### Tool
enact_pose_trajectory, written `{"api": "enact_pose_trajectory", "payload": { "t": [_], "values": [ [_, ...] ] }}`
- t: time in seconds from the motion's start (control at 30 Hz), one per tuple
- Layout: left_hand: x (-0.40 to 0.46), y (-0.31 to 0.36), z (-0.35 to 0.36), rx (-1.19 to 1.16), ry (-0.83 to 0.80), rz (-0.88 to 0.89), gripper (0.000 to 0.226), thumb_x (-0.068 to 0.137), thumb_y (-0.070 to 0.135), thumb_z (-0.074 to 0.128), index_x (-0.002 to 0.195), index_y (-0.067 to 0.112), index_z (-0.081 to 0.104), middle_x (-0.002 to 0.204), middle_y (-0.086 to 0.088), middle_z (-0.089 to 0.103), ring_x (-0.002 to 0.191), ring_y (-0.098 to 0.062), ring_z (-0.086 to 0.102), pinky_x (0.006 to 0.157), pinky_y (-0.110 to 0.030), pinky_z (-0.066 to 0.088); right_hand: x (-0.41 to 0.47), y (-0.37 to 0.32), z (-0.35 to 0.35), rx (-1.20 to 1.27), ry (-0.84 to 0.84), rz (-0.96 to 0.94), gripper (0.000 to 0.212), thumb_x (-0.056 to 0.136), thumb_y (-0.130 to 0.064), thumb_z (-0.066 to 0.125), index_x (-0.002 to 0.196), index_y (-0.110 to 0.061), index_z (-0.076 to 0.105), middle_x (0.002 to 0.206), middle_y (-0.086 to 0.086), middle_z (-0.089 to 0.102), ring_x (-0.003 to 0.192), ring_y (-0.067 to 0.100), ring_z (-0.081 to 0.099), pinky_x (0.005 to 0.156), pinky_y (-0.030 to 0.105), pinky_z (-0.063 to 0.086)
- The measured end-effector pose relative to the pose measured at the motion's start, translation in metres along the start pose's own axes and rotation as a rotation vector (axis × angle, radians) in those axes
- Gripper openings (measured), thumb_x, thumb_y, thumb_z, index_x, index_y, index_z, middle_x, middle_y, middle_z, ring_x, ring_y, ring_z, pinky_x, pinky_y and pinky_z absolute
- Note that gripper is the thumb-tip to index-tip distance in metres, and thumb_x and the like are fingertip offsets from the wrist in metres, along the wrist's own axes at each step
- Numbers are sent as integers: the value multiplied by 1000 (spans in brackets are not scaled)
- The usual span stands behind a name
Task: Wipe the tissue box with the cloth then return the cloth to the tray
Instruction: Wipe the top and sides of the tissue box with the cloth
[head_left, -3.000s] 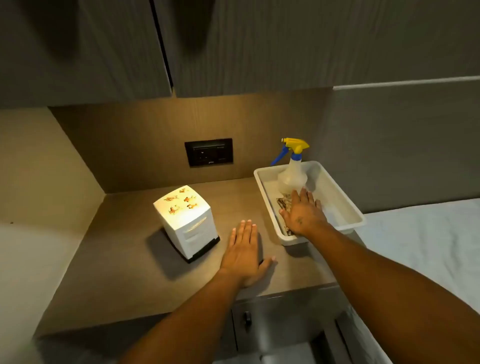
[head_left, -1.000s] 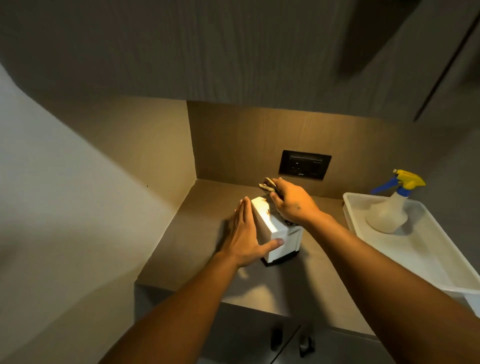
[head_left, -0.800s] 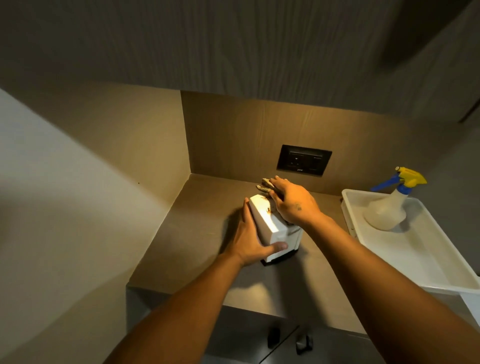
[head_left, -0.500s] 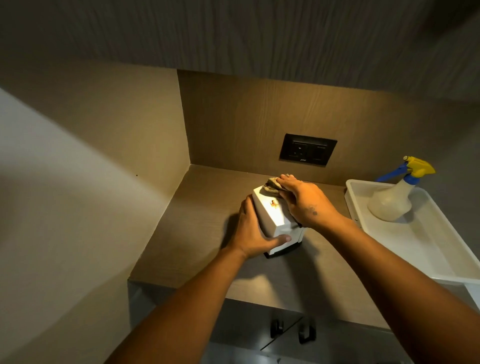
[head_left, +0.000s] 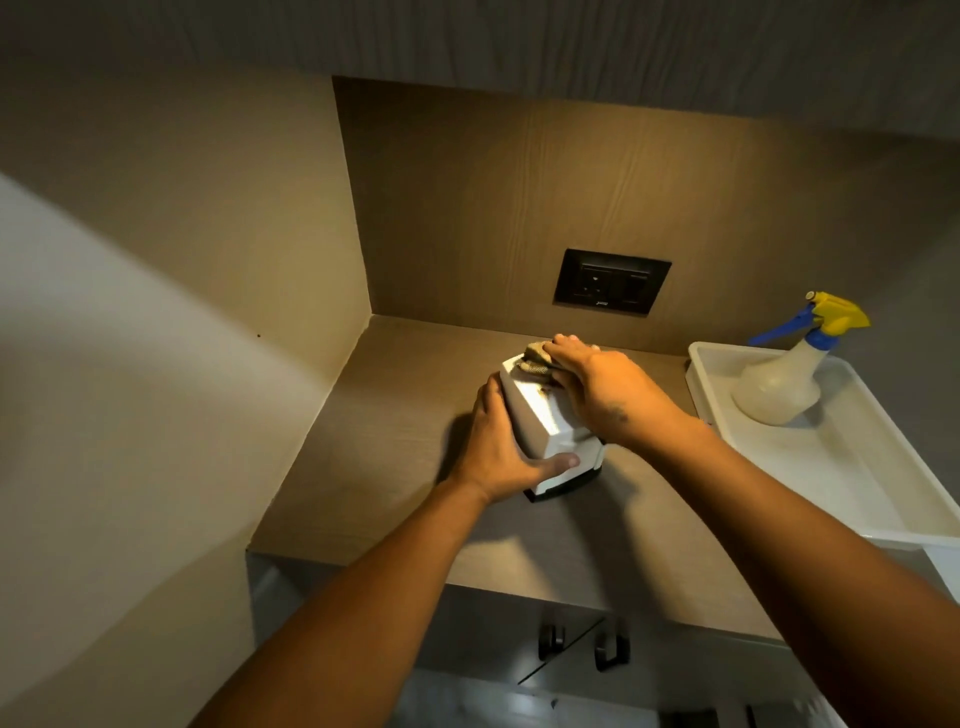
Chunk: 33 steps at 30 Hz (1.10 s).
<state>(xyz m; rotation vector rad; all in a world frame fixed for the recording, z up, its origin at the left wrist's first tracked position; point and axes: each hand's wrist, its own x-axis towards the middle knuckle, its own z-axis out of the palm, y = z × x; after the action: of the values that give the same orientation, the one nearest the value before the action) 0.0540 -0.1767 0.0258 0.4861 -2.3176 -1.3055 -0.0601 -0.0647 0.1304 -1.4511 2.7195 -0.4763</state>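
Observation:
The white tissue box (head_left: 537, 415) stands on the brown counter, a little left of centre. My left hand (head_left: 501, 447) grips its left side, thumb across the front face. My right hand (head_left: 597, 387) lies flat on the box's top and presses a bunched, patterned cloth (head_left: 535, 358) against the far end of that top. Only a small part of the cloth shows beyond my fingers. The white tray (head_left: 852, 478) sits on the counter at the right, apart from the box.
A clear spray bottle (head_left: 779, 384) with a blue and yellow trigger stands in the tray's far corner. A black wall socket (head_left: 610, 283) is on the back panel. A side wall closes the counter on the left. Cabinet handles (head_left: 582, 642) hang below the front edge.
My right hand took the cloth from the tray and carried it onto the box's top. My left hand moved from the counter and closed on the box's side. The camera swung left.

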Motion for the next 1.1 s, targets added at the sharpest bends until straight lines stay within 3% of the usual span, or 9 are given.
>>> {"api": "enact_pose_trajectory", "payload": {
  "t": [0.1, 0.27, 0.37, 0.5, 0.57, 0.67, 0.8, 0.93, 1.1],
  "values": [
    [0, 1, 0, 2, -9, -2, 133, 50, 60, 95, 153, 17, 23, 145, -2, 42, 131, -15, 43, 104, -29, 40, 14, -9, -6, 24, -6, 19, 43, 100, -18, 43, 142, -20, 40, 153, 7, 36, 137, 31, 34, 110, 43, 31],
    [1, 3, -2, 31, -27, -26, 131, 49, 60, 96, 150, 20, 24, 143, 0, 40, 128, -10, 41, 107, -30, 43, 10, -14, 4, -37, -99, -61, 58, 95, -12, 52, 147, -24, 31, 157, 2, 25, 143, 24, 22, 113, 46, 26],
    [2, 2, -2, 25, -20, 5, 129, 49, 60, 95, 150, 17, 27, 141, -2, 42, 130, -18, 46, 107, -30, 44, -5, 0, 3, -32, -71, -111, 59, 94, -14, 55, 147, -27, 32, 157, 0, 26, 144, 20, 21, 115, 39, 23],
    [4, 2, -2, 108, -13, 22, 130, 49, 68, 90, 151, 19, 25, 142, -1, 40, 130, -16, 42, 108, -33, 42, 5, -4, -1, 48, -82, -87, 53, 97, -52, 35, 146, -32, 33, 157, -2, 25, 144, 20, 16, 113, 40, 16],
    [5, 2, -2, 160, -12, 10, 127, 49, 74, 86, 148, 22, 26, 139, 1, 40, 124, -13, 41, 103, -31, 41, 17, -16, 1, 16, -129, -77, 57, 96, -58, 29, 146, -31, 33, 157, -1, 24, 145, 22, 14, 113, 45, 16],
    [5, 3, -2, 153, -21, -2, 121, 48, 75, 85, 143, 22, 31, 135, 3, 41, 118, -8, 41, 97, -28, 42, 17, -23, 2, -14, -105, -98, 59, 97, -55, 30, 147, -24, 32, 157, 0, 26, 145, 23, 14, 113, 46, 20],
    [6, 4, -2, 147, -34, 54, 122, 53, 69, 87, 150, 25, 28, 143, 2, 39, 129, -13, 41, 108, -31, 42, -9, -15, 5, -14, -97, -158, 63, 94, -59, 31, 148, -26, 29, 157, -2, 26, 145, 18, 13, 110, 42, 26],
    [4, 3, -4, 96, -14, 32, 130, 51, 62, 94, 152, 18, 26, 142, -1, 44, 129, -17, 46, 103, -30, 43, 12, -9, 1, 7, -71, -42, 55, 98, -49, 36, 144, -20, 36, 154, 4, 32, 143, 24, 20, 112, 42, 22],
    [5, 4, -2, 164, -22, -44, 136, 44, 77, 86, 151, 23, 22, 143, 2, 41, 127, -13, 42, 101, -31, 42, 39, -26, 2, -2, -115, 64, 46, 100, -42, 38, 135, -13, 47, 146, 12, 44, 138, 34, 30, 107, 46, 28]
  ]
}}
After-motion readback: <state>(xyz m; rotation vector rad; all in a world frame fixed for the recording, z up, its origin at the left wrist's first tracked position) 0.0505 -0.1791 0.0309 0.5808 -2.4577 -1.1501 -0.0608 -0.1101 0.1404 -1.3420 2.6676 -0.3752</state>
